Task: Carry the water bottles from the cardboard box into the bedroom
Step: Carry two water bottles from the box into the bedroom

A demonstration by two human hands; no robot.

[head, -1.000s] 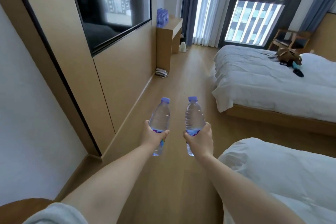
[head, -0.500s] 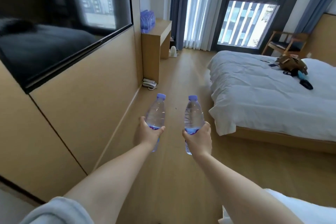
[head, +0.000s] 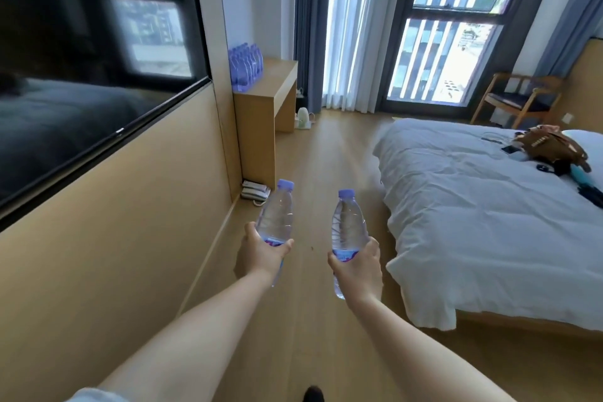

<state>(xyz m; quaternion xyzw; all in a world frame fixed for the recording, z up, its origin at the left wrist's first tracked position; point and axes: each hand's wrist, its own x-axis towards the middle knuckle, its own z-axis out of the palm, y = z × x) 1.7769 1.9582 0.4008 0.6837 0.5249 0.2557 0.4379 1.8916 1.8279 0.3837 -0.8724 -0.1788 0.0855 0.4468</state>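
My left hand [head: 262,251] grips a clear water bottle [head: 275,215] with a purple cap round its lower half, held upright over the wooden floor. My right hand [head: 359,266] grips a second, similar bottle [head: 347,225] the same way, a little to the right. A row of several more purple-capped bottles [head: 245,64] stands on the wooden desk [head: 277,81] against the left wall ahead. The cardboard box is not in view.
A large dark TV screen [head: 98,75] hangs on the wood-panelled left wall. A white bed [head: 489,222] with a brown bag [head: 548,147] fills the right. A telephone [head: 254,191] lies on the floor by the desk; a chair [head: 518,101] stands by the window.
I have walked further into the room; the desk, window and bed are closer, and the nearer bed has left the view. Both hands still hold their bottles.
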